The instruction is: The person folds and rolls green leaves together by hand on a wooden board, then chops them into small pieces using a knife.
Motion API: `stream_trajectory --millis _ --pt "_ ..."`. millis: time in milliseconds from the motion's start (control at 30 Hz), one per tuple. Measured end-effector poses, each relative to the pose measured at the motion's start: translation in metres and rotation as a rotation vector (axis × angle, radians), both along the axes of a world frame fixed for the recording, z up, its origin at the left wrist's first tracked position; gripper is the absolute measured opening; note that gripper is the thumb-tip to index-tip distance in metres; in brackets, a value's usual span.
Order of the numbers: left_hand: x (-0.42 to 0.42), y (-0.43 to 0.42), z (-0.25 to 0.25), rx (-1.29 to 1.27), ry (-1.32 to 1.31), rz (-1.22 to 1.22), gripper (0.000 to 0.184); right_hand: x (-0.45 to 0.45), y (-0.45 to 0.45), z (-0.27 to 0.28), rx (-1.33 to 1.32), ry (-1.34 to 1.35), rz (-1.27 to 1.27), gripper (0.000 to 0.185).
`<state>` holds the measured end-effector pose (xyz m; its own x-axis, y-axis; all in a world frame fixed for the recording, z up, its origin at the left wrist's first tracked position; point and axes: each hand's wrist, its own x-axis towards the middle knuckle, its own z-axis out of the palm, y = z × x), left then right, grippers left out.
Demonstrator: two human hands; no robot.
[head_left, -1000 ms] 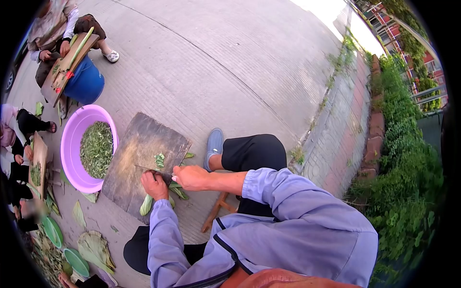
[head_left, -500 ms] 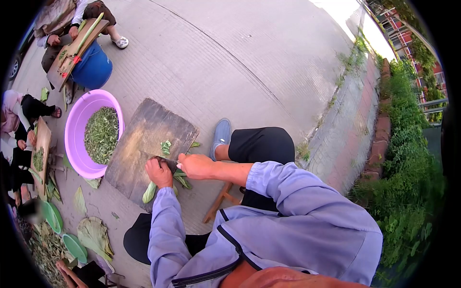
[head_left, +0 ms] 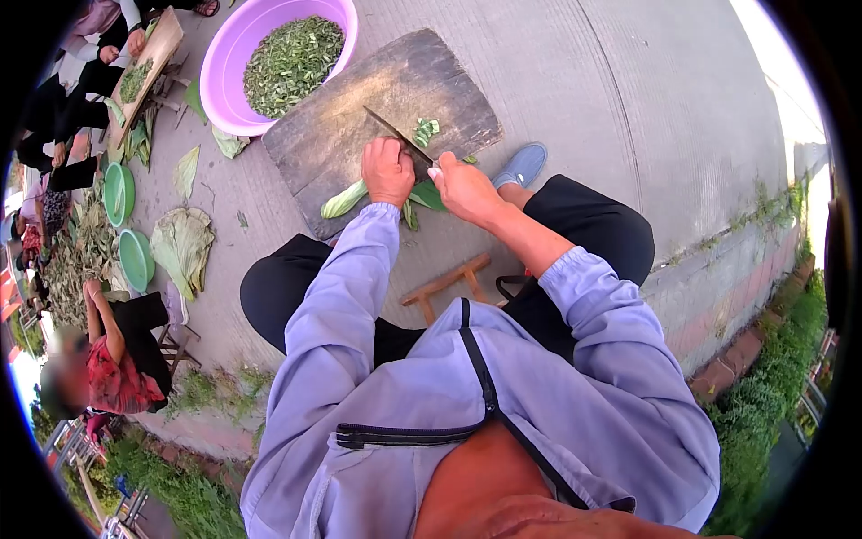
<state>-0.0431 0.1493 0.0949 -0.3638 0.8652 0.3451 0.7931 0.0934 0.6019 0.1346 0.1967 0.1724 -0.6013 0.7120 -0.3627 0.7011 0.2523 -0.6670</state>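
Observation:
A worn wooden board [head_left: 332, 135] lies before me, with a few cut green pieces [head_left: 426, 132] on it. My left hand [head_left: 388, 171] is closed over green leafy stalks at the board's near edge; a pale stalk end [head_left: 344, 199] sticks out to its left. My right hand [head_left: 465, 187] grips the handle of a knife [head_left: 401, 135], whose blade slants up and left beside my left fingers. More green leaf [head_left: 428, 196] shows below the blade, between the hands. The part of the stalks under my left fingers is hidden.
A purple basin [head_left: 217, 76] of chopped greens touches the board's far left side. Green basins [head_left: 136, 260] and large loose leaves [head_left: 182, 251] lie at left. Several people sit on the left, one in a red top [head_left: 121, 377]. A wooden stool [head_left: 446, 283] is between my knees.
The view has swung, so the board and purple basin now appear higher, and the person in red has come into view. Both hands keep their holds; the knife blade stands at a steeper slant.

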Motion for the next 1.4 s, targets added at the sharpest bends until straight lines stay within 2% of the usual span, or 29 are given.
stream_trajectory --millis 500,700,1400 --pt "-0.002 -0.001 -0.002 0.033 -0.027 0.002 0.010 0.005 -0.002 0.001 0.029 -0.010 -0.061 0.036" --pt "0.001 -0.004 0.006 -0.061 0.037 0.055 0.008 0.008 -0.002 0.000 0.022 0.033 -0.065 0.037" --pt "-0.007 -0.003 -0.005 -0.037 -0.070 0.023 0.012 0.015 -0.005 0.009 -0.009 0.064 -0.025 0.035"
